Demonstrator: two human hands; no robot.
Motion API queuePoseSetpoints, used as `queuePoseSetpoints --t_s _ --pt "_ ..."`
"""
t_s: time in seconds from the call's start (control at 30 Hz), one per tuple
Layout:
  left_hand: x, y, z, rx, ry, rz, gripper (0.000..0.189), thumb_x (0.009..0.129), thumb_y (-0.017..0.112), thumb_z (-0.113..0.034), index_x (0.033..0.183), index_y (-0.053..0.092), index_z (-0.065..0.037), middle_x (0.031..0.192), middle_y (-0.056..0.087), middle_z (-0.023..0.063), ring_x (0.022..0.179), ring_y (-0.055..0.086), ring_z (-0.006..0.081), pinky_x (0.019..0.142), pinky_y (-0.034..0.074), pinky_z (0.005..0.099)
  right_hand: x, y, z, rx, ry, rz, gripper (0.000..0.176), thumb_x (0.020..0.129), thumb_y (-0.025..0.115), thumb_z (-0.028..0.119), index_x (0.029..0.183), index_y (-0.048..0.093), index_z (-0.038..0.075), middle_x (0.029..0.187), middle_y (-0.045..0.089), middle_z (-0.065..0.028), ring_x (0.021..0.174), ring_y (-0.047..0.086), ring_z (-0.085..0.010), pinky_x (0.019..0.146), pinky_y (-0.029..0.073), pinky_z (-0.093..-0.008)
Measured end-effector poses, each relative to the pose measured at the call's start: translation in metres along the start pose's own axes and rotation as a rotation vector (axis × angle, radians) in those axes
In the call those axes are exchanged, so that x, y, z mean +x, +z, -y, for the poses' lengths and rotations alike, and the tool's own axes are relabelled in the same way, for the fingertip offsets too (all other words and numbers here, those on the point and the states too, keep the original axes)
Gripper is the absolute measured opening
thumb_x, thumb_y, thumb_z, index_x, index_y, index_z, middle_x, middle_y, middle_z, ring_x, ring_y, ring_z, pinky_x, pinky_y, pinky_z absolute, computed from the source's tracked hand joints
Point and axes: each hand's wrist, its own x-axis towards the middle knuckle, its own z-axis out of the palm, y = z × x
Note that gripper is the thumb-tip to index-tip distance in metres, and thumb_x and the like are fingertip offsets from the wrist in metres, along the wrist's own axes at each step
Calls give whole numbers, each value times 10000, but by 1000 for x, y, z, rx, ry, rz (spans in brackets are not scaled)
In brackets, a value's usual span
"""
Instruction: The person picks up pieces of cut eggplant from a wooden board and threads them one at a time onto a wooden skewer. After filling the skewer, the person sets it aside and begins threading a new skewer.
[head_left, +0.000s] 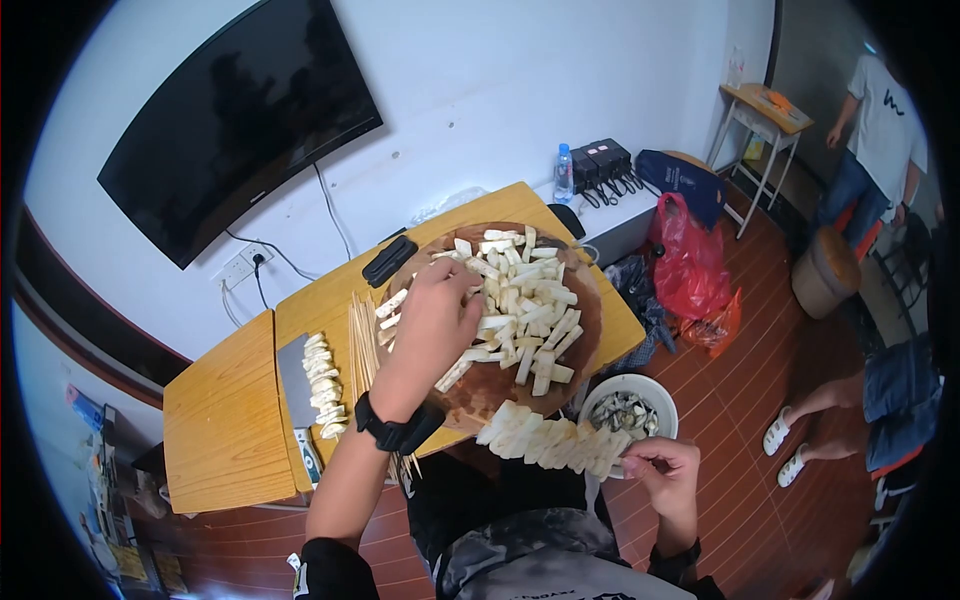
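My right hand (664, 474) pinches one end of a skewer (555, 440) threaded with a row of pale cut vegetable pieces. It is held out over the front edge of the round wooden board (465, 400). My left hand (437, 300), with a dark watch on the wrist, is above the left part of the board. Its fingers are curled down among the loose pale vegetable sticks (525, 300), and the fingertips are hidden. Bare wooden skewers (361, 340) lie beside my left forearm. Further left, a loaded skewer (323, 385) rests on a grey sheet.
A white bowl (660, 393) of dark-skinned scraps stands below the board's right side. A black case (390, 261) lies behind the board. Left of my forearm is a white-and-dark packet (307, 455). Red plastic bags (692, 255) are at the right. Other people are further right.
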Motion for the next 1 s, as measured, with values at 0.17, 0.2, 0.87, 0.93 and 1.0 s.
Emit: queuePoseSetpoints --t_s 0.17,0.2,0.87,0.93,1.0 --pt "1 13 7 131 -72 -5 107 841 712 -65 902 689 20 884 622 184 896 624 386 793 512 473 -2 -5 0 -37 -70 12 26 867 714 -74 877 735 -60 722 708 -77 623 649 -115 582 487 -240" --pt "1 13 8 125 -99 10 113 840 718 -72 901 685 17 878 624 187 894 625 386 790 513 474 -4 -6 -1 -32 -54 4 25 867 717 -71 877 735 -59 722 709 -78 623 650 -115 582 487 -240" --pt "10 20 18 240 -175 -56 132 808 712 -93 795 683 35 821 654 196 763 660 386 721 541 464 -5 -5 -1 -12 -17 -14 22 865 720 -63 875 738 -55 728 715 -82 626 654 -115 585 488 -238" --pt "7 11 15 179 -178 -104 122 806 710 -91 800 695 30 831 670 188 723 664 353 679 534 430 -5 -6 -2 -22 -25 -13 23 865 716 -65 869 737 -56 726 713 -81 626 653 -116 586 488 -239" --pt "4 -2 9 113 -217 -107 123 808 710 -92 801 697 30 843 683 174 701 668 307 653 529 399 -5 -7 -2 -29 -32 -13 27 865 712 -67 865 736 -57 723 711 -80 625 652 -117 585 487 -238"
